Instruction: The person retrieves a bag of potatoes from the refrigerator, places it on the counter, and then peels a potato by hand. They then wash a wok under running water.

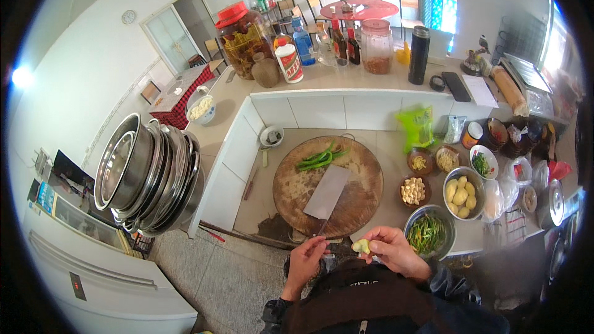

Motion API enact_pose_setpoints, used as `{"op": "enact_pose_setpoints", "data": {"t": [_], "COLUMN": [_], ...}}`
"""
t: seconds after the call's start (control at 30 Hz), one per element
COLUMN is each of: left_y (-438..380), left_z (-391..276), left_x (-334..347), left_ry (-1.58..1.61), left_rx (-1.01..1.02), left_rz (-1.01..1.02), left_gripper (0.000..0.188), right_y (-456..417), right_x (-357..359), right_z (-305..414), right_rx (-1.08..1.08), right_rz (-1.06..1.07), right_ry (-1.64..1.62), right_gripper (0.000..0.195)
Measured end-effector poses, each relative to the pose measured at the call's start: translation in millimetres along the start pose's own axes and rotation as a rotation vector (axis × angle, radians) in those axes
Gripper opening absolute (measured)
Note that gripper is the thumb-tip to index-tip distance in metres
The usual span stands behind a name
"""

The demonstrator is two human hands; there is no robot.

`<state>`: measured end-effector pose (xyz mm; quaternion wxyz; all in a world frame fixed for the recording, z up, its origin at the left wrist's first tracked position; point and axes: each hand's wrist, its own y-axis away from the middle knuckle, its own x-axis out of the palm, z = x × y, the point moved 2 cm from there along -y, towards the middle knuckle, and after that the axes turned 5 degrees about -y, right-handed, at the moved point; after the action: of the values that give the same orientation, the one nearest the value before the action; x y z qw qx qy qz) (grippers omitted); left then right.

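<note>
Between the thumb and fingers of my right hand [394, 250] is a small yellow-green piece of food [361, 246], possibly ginger. My left hand [306, 262] is beside it, fingertips drawn together near the end of the cleaver's handle; whether they touch the handle or hold anything is unclear. The cleaver [327, 192] lies flat on a round wooden chopping block [290, 195], its handle towards me. Several green peppers [322, 158] rest on the block beyond the blade. Right of the block, a metal bowl [454, 236] holds cut green strips.
Potatoes [460, 197] fill another metal bowl; garlic cloves [412, 191] sit in a brown bowl. A stack of metal basins [153, 176] rises at left. Bottles and a large jar [246, 39] line the raised ledge behind. A thin tool [251, 184] lies left of the block.
</note>
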<state>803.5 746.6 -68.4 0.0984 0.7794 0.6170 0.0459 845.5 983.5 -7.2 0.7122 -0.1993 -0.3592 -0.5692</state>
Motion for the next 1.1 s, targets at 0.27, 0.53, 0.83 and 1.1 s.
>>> {"op": "enact_pose_setpoints", "data": {"t": [0.27, 0.53, 0.83, 1.1], "left_y": [3.4, 9.7, 10.6, 16.2], "left_z": [-3.8, -3.3, -11.4, -6.2], "left_x": [-3.3, -4.0, -5.2, -9.6], "left_ry": [0.013, 0.006, -0.035, -0.058], "left_rx": [-0.011, 0.002, 0.001, 0.010], "left_rz": [-0.010, -0.025, -0.048, -0.067], "left_gripper": [0.029, 0.028, 0.028, 0.027], "right_y": [-2.2, -31.6, -53.7, -41.3], "right_x": [2.9, 11.5, 45.3, 72.9], "right_z": [0.7, 33.6, 70.5, 82.7], "right_rx": [0.013, -0.080, -0.123, -0.269], "right_rz": [0.002, -0.148, 0.102, 0.367], "right_ry": [-0.009, 0.075, -0.070, 0.062], "right_gripper": [0.017, 0.024, 0.023, 0.021]}}
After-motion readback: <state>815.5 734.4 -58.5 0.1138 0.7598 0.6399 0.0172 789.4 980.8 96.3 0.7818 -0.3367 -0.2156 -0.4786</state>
